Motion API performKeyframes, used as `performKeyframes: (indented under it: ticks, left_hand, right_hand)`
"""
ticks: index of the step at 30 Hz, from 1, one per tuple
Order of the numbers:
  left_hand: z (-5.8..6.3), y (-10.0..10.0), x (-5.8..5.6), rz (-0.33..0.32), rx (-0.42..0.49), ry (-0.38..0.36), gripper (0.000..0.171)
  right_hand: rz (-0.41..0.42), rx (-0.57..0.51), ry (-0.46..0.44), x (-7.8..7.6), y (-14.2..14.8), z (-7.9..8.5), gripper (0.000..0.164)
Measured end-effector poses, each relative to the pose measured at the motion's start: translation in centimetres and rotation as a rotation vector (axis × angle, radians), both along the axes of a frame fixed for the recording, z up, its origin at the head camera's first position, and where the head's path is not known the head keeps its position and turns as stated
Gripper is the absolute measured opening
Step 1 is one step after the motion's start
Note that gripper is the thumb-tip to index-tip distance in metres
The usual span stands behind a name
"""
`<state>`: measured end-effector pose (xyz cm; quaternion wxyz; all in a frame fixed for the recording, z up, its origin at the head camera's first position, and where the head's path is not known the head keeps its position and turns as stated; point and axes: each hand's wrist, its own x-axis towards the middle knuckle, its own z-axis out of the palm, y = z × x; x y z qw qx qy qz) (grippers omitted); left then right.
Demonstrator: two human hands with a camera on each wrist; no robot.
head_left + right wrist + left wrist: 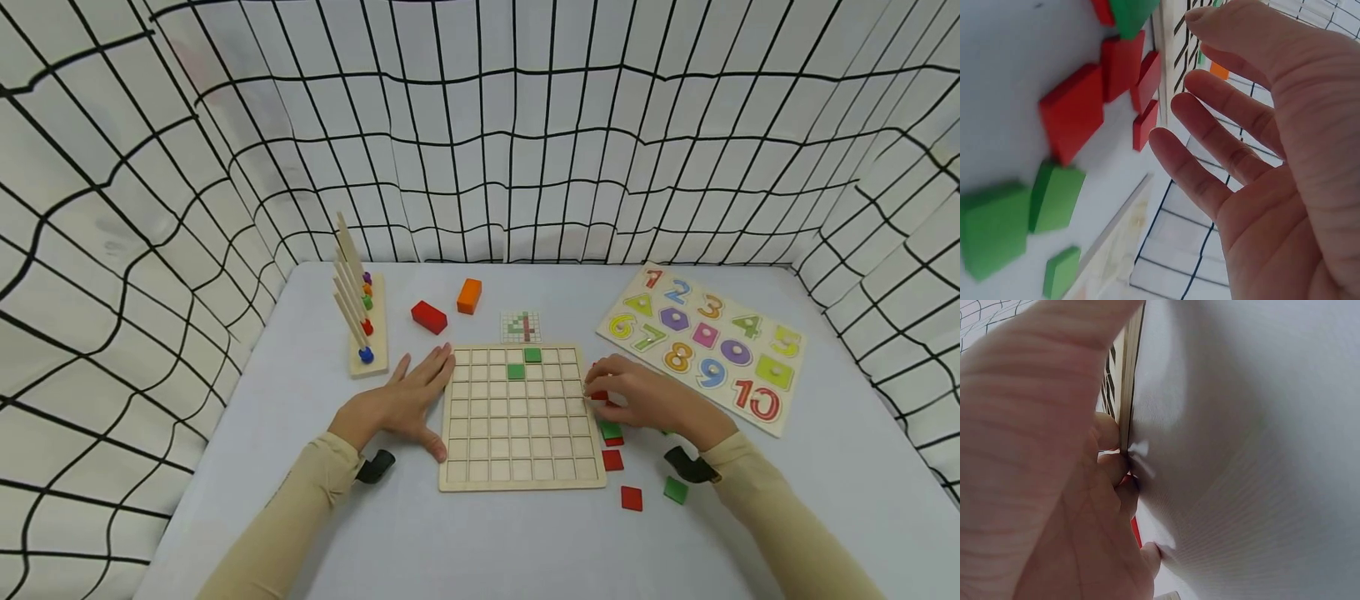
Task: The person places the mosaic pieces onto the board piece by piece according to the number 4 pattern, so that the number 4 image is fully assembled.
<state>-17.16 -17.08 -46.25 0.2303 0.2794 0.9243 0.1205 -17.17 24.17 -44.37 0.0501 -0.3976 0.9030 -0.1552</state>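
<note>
A square wooden grid board (498, 447) lies flat in the head view, with two green tiles (516, 372) in its upper cells. Beside its left edge, my left hand (401, 406) rests with fingers spread, fingertips and thumb at the rim. My right hand (641, 396) hovers at the right edge above loose tiles. In the right wrist view its fingers (1194, 172) are loosely bent and hold nothing. Red tiles (1074, 112) and green tiles (994, 228) lie near it, partly hidden by the hand in the head view. A small pattern card (521, 327) lies behind the board.
A number-and-shape puzzle board (693, 333) lies at the right, close to my right forearm. On the left stands a wooden base (379, 333) with upright sticks and coloured pegs. A red block (429, 317) and an orange block (469, 296) lie behind; black netting (480, 137) surrounds the table.
</note>
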Motion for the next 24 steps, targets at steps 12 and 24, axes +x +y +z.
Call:
performKeyframes:
  ticks: [12,24]
  left_hand:
    - [0.2,-0.5,0.1,0.019,-0.015,-0.001,0.153]
    - [0.0,0.0,-0.1,-0.002,-0.012,-0.002,0.152]
  right_hand:
    - [-0.093,0.032,0.004,-0.2,4.8,0.2,0.025]
    - [-0.094,-0.007,-0.018,0.7,6.7,-1.4,0.021]
